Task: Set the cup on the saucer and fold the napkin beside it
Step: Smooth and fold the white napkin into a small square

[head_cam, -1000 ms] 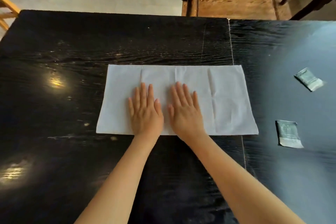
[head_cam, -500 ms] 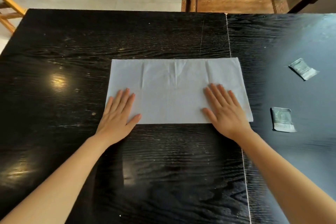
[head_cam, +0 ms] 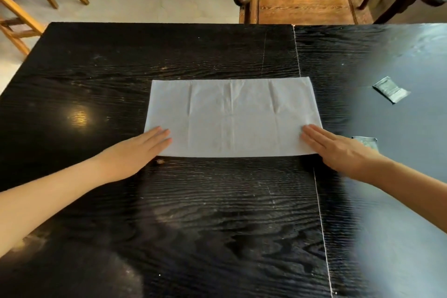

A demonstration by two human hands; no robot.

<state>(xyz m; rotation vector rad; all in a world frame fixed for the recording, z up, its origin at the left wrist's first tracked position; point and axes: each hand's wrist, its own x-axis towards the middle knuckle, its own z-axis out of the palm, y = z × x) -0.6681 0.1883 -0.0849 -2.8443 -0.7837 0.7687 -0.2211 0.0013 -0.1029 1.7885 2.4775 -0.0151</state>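
A white napkin lies flat on the black wooden table as a wide rectangle with several vertical creases. My left hand rests flat at its near left corner, fingertips on the paper, fingers straight and together. My right hand lies flat at the near right corner, fingertips touching the napkin's edge. Neither hand holds anything. No cup or saucer is in view.
Two small grey sachets lie on the table at the right: one farther back, one partly hidden behind my right hand. A brown wooden chair stands behind the table. Light wooden chair legs show at the far left.
Both hands slid outward along the napkin, from side by side at its middle to its near left and right corners. The napkin stays flat.
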